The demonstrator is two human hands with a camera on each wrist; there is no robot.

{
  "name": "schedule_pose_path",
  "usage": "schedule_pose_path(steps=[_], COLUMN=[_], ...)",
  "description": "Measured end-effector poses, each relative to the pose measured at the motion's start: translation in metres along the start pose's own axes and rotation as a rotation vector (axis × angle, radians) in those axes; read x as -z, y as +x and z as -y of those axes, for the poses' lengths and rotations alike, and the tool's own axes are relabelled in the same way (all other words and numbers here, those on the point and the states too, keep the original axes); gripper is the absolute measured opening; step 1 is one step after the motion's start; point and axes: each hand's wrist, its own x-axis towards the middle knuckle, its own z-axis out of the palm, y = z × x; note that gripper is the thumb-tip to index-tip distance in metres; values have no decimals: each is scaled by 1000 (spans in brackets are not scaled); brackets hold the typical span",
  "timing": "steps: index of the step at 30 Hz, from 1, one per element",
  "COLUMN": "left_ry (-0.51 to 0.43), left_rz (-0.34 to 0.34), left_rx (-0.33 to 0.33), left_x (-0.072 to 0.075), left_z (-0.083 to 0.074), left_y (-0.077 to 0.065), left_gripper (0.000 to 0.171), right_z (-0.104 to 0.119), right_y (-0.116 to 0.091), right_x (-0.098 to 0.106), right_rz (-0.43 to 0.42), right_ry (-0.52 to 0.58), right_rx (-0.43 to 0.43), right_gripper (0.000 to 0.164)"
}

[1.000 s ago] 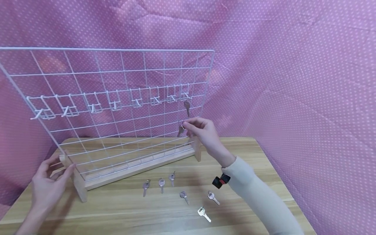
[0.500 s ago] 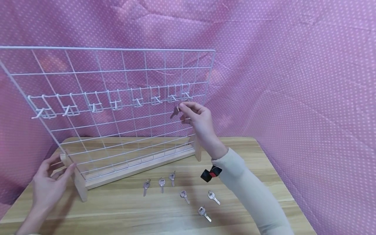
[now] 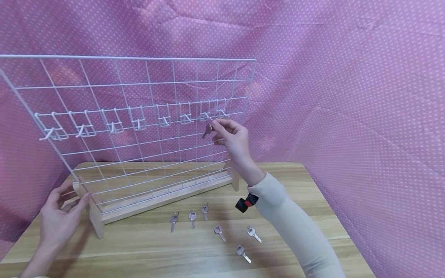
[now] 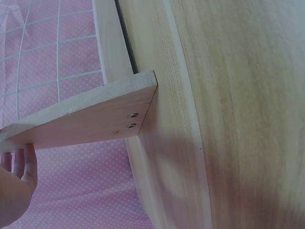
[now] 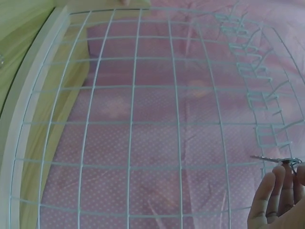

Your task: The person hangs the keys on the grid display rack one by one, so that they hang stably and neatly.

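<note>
A key (image 3: 207, 131) is pinched in the right hand (image 3: 233, 141), just below the hooks (image 3: 206, 116); the rack (image 3: 167, 199) is gripped at one end by the left hand (image 3: 60, 218). Firm bracing is wanted there, and the key is best presented ring-first, gently.

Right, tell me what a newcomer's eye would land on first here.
Likely the white grid, standing in its wooden base before pink dotted cloth, with hooks across it. Next, the right hand holding a key near the rightmost hooks. Then six keys lying on the table in front of the base.
</note>
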Motion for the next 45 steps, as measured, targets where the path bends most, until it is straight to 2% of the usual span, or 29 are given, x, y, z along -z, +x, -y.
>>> schedule_pose_path(steps=[5, 9, 12, 17, 22, 27, 37, 45], left_ry=[-10, 6, -3, -7, 13, -1, -58, -48], left_rz=[-4, 9, 23, 31, 18, 39, 33, 41], left_rx=[-5, 6, 27, 25, 15, 14, 29, 21], left_x=[2, 4, 4, 3, 4, 4, 3, 3], left_z=[-1, -1, -1, 0, 0, -1, -4, -2], left_y=[0, 0, 0, 1, 0, -1, -1, -1], left_gripper=[58, 57, 56, 55, 55, 55, 54, 58], right_z=[-3, -8, -15, -26, -40, -59, -100, -124], right_y=[-8, -20, -28, -41, -59, -80, -121, -147], right_x=[10, 26, 44, 78, 109, 136, 165, 184], right_rz=[61, 100, 134, 174, 193, 193, 268, 335], right_ry=[-59, -164, -248, -328, -414, -492, -670, -738], right_rx=[0, -21, -38, -49, -114, -157, -176, -218], right_gripper=[10, 20, 24, 27, 29, 28, 23, 18])
